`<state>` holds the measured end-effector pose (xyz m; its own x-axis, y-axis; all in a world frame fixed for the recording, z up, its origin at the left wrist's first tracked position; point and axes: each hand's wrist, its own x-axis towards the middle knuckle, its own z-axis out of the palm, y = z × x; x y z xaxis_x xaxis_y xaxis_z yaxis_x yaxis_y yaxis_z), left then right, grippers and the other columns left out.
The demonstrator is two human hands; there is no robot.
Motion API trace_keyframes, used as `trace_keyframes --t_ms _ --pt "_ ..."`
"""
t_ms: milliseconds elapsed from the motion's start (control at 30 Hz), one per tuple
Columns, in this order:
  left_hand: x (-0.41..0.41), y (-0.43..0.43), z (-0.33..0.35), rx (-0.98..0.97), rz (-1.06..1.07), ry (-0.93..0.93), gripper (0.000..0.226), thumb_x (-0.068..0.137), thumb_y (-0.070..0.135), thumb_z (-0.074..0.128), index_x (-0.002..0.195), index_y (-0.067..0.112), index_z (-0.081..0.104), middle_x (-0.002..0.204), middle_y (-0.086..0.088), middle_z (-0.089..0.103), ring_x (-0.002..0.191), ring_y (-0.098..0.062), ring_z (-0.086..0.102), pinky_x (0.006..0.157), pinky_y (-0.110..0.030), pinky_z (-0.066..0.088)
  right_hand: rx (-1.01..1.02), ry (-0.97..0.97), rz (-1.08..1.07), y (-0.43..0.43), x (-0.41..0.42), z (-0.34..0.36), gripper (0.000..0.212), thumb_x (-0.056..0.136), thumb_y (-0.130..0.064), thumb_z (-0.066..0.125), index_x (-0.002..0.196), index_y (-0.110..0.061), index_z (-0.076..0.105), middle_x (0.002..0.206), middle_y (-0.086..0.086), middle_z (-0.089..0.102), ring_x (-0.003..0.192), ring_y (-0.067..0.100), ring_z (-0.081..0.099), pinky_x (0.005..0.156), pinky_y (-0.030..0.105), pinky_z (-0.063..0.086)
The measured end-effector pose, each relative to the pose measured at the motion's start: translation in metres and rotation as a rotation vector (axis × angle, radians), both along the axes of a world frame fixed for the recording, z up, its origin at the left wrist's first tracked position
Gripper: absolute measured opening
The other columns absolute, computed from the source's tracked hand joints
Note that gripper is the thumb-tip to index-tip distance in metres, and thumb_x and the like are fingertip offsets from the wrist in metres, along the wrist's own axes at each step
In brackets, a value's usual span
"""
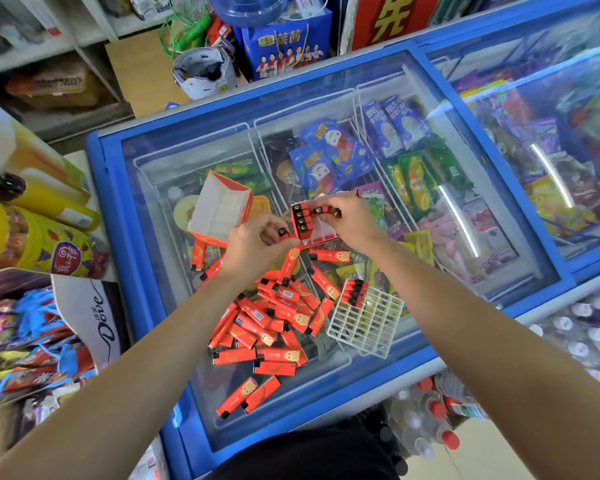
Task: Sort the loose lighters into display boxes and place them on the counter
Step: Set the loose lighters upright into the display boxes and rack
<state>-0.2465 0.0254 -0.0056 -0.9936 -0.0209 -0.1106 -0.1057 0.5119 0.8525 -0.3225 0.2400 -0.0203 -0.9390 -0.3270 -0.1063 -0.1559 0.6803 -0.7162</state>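
Observation:
Several loose red lighters (274, 317) lie in a heap on the glass lid of a blue freezer (146, 258). My left hand (257, 242) grips a red lighter (290, 252) beside a small red display box (314, 233). A row of lighters stands along that box's left side. My right hand (347, 216) pinches another lighter (321, 211) over the box's top. An empty red-and-white display box (219, 206) lies open on its side to the left. A white plastic grid tray (366, 318), with a few lighters in its top left corner, rests to the right of the heap.
Ice cream packets fill the freezer under the glass. A second freezer (551, 116) adjoins on the right. Sweets, a Dove box (90, 313) and jars crowd the left. Bottled drinks (430, 410) stand on the floor at the front right.

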Motion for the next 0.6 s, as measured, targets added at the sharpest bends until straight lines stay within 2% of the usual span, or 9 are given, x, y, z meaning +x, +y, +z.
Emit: trace_keyframes --t_ms 67,100,200,267,333,433,467,533,600 --pt "0.000 -0.001 0.000 -0.007 0.031 -0.019 0.034 0.071 0.040 0.088 0.088 0.018 0.068 0.067 0.005 0.066 0.064 -0.009 0.063 0.066 -0.018 0.052 -0.014 0.021 0.005 -0.001 0.001 -0.003 0.039 0.085 0.005 0.068 0.112 -0.022 0.075 0.107 -0.012 0.072 0.090 -0.013 0.059 0.086 0.011 0.049" --pt "0.000 -0.001 0.000 -0.020 0.043 -0.020 0.037 0.069 0.045 0.087 0.085 0.019 0.067 0.065 0.005 0.066 0.062 -0.011 0.062 0.064 -0.022 0.053 -0.019 0.028 0.000 -0.001 0.001 -0.003 0.040 0.085 0.006 0.067 0.112 -0.022 0.075 0.106 -0.009 0.073 0.091 -0.008 0.061 0.088 0.014 0.050" --pt "-0.001 -0.002 0.001 -0.051 0.051 0.016 0.047 0.065 0.057 0.082 0.079 0.016 0.065 0.058 0.003 0.062 0.056 -0.017 0.058 0.058 -0.031 0.053 -0.004 0.045 -0.027 -0.004 0.001 -0.004 0.035 0.085 0.001 0.069 0.112 -0.021 0.073 0.087 -0.010 0.069 0.077 -0.004 0.060 0.078 0.018 0.050" --pt "-0.002 -0.001 0.001 -0.058 0.040 0.045 0.047 0.065 0.055 0.083 0.076 0.014 0.064 0.056 0.001 0.061 0.054 -0.020 0.057 0.057 -0.033 0.052 -0.009 0.064 -0.058 -0.005 0.003 -0.006 0.030 0.085 -0.002 0.072 0.110 -0.016 0.070 0.081 -0.010 0.067 0.077 0.000 0.062 0.081 0.025 0.053" --pt "-0.003 0.000 0.002 -0.068 0.029 0.059 0.045 0.066 0.051 0.084 0.074 0.012 0.063 0.056 0.000 0.061 0.053 -0.019 0.057 0.056 -0.029 0.052 -0.029 0.081 -0.090 -0.006 0.005 -0.006 0.028 0.085 -0.001 0.072 0.110 -0.013 0.067 0.081 -0.011 0.067 0.077 -0.003 0.062 0.082 0.026 0.054" --pt "-0.006 0.003 0.003 -0.103 0.010 0.053 0.038 0.068 0.043 0.086 0.076 0.013 0.064 0.061 0.002 0.065 0.057 -0.009 0.062 0.058 -0.017 0.051 -0.030 0.109 -0.110 -0.005 0.009 -0.003 0.036 0.087 -0.003 0.070 0.121 -0.013 0.064 0.082 -0.012 0.065 0.071 -0.016 0.056 0.075 0.004 0.041" --pt "-0.007 0.005 0.002 -0.115 0.001 0.044 0.034 0.070 0.039 0.088 0.078 0.014 0.065 0.063 0.003 0.067 0.059 -0.006 0.064 0.059 -0.013 0.050 -0.032 0.109 -0.107 -0.004 0.009 -0.001 0.038 0.087 -0.004 0.069 0.124 -0.014 0.062 0.082 -0.011 0.065 0.070 -0.018 0.054 0.072 0.001 0.036" --pt "-0.008 0.008 0.001 -0.120 -0.022 0.045 0.028 0.073 0.031 0.089 0.081 0.016 0.067 0.065 0.005 0.069 0.063 0.000 0.065 0.063 -0.008 0.049 -0.042 0.081 -0.111 -0.002 0.008 0.000 0.037 0.086 0.000 0.065 0.121 -0.012 0.061 0.083 -0.009 0.063 0.072 -0.011 0.055 0.069 0.005 0.035" --pt "-0.008 0.011 0.000 -0.115 -0.042 0.047 0.023 0.075 0.028 0.088 0.083 0.021 0.067 0.066 0.008 0.068 0.063 0.004 0.064 0.066 -0.008 0.049 -0.068 0.016 -0.137 -0.001 0.008 0.003 0.034 0.083 0.005 0.059 0.113 -0.010 0.059 0.091 -0.003 0.064 0.080 -0.001 0.056 0.071 0.017 0.041"
